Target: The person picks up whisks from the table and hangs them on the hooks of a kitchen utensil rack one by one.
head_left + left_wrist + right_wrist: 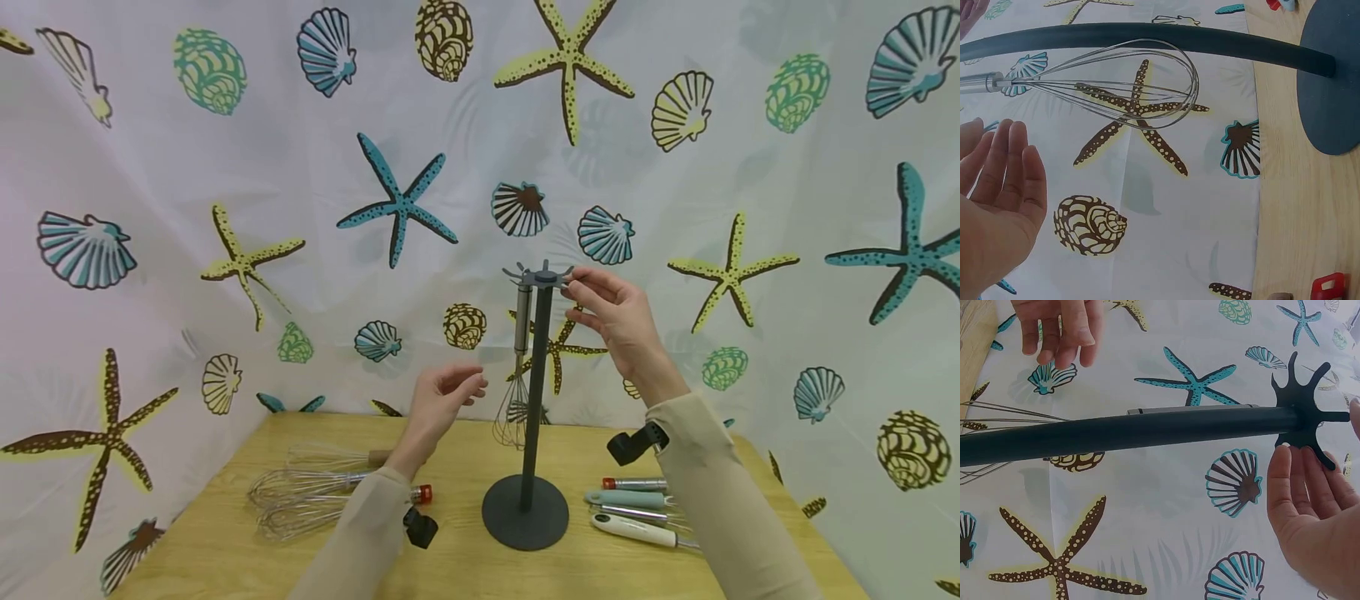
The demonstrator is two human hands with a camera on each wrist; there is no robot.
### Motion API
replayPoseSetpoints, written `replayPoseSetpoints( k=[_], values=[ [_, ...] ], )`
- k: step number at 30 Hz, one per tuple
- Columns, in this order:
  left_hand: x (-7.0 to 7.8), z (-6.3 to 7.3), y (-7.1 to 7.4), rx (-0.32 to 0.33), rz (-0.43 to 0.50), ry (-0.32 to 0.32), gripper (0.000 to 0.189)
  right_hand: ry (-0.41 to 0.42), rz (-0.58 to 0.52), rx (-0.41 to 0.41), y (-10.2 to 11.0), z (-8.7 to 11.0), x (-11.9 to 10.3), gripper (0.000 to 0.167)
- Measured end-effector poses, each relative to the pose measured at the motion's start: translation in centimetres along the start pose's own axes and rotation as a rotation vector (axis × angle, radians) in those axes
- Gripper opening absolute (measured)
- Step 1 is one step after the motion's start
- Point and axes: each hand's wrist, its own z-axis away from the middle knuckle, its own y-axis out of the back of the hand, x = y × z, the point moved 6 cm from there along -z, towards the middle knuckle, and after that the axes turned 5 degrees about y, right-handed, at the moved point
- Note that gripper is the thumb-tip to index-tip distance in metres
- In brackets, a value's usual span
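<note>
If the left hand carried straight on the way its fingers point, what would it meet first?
Most likely the hanging whisk, with the stand's post beyond it; depth between the left hand and the whisk is hard to judge, so it might pass in front.

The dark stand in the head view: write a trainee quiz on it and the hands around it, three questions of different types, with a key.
1. Count: how many things hang from the stand?
2. True or false: the left grip is holding the hanging whisk.
3. Fill in the blank: the right grip touches the stand's ____.

Key:
1. One.
2. False; its fingers are relaxed and hold nothing, with a gap between it and the whisk.
3. Hooked top.
</note>
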Motion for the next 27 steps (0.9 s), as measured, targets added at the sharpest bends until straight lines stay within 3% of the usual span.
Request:
replayPoseSetpoints(
  k=[9, 18, 27],
  values=[
    [-2.9, 1.0, 1.7, -0.039, 0.025, 0.055, 0.028, 0.007, 0.014, 0.026, 0.0, 0.0, 0.1, 0.037],
    [-4.9, 1.6, 3.0, -0.016, 0.035, 0.113, 0.026, 0.021, -0.008, 0.040, 0.3, -0.3, 0.3, 0.027],
    [-7.0, 2.5, 4.0, -0.016, -0.029, 0.201, 0.027, 0.044, -0.009, 0.074, 0.1, -0.2, 0.4, 0.019]
  ],
)
